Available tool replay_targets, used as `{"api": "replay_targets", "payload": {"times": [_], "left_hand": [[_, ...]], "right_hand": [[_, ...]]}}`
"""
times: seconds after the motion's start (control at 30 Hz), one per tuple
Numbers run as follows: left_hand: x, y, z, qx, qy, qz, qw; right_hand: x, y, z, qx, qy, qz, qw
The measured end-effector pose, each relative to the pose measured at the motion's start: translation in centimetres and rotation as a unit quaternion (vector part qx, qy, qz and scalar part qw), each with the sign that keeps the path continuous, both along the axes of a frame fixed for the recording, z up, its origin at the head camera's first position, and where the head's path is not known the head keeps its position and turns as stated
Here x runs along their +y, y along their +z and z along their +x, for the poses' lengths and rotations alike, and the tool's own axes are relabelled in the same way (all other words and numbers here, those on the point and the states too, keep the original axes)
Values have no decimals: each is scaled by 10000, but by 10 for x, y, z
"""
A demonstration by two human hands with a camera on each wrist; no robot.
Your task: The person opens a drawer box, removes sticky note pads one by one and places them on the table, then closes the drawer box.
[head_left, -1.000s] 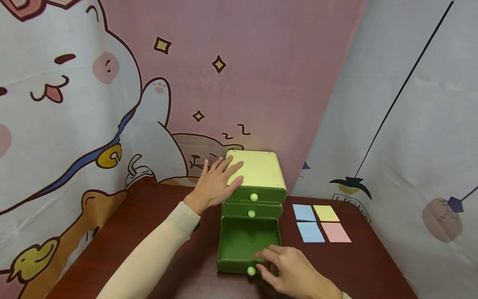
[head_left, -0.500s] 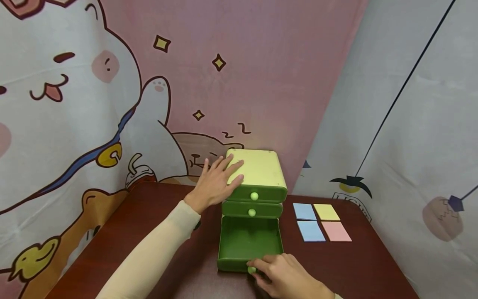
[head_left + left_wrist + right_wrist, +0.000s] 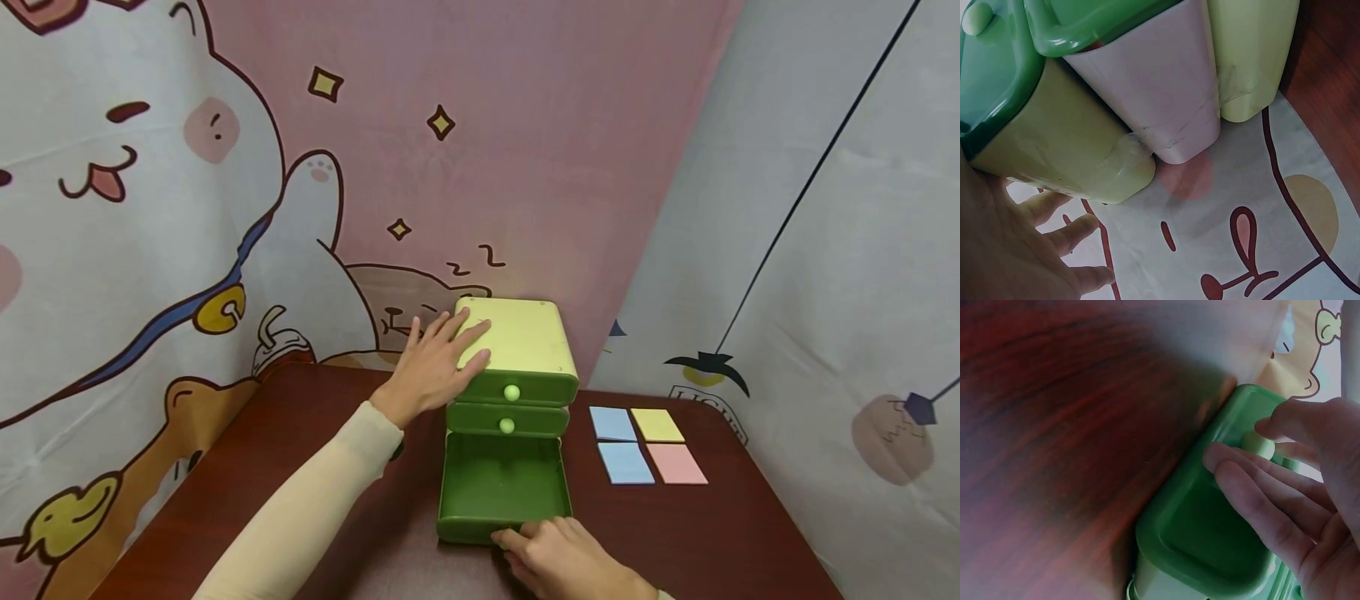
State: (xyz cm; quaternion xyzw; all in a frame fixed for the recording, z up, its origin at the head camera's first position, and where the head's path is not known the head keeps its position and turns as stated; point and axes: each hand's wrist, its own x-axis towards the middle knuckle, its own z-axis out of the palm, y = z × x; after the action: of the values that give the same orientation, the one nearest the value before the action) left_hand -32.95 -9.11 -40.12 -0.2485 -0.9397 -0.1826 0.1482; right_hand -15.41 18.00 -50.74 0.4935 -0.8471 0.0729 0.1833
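A small three-tier drawer cabinet [image 3: 525,333] with a pale yellow top and green drawer fronts stands on the table. Its bottom drawer [image 3: 502,487] is pulled out, and the inside shows bare green. My left hand [image 3: 427,371] lies on the cabinet top, fingers spread. In the left wrist view its fingers [image 3: 1075,231] reach past the cabinet's top edge. Down at the front of the bottom drawer, my right hand [image 3: 562,558] pinches the round light green knob [image 3: 1257,445] between thumb and fingers. The two upper drawers are closed, their knobs in view.
Right of the cabinet lie two blue note pads [image 3: 626,463], a yellow pad [image 3: 657,425] and a pink pad [image 3: 677,463] on the dark red wood table [image 3: 315,450]. A cartoon-printed cloth [image 3: 525,167] hangs close behind the cabinet.
My right hand has moved left from over the drawer's front edge onto its knob, which it now covers in the head view. The left hand and the drawer have stayed in place.
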Motion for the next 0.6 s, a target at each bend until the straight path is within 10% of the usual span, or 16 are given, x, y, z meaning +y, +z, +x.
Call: {"api": "replay_targets", "payload": {"times": [0.6], "left_hand": [[0, -2, 0, 54, -8, 64, 10000]], "right_hand": [[-9, -2, 1, 1226, -125, 371, 9917]]}}
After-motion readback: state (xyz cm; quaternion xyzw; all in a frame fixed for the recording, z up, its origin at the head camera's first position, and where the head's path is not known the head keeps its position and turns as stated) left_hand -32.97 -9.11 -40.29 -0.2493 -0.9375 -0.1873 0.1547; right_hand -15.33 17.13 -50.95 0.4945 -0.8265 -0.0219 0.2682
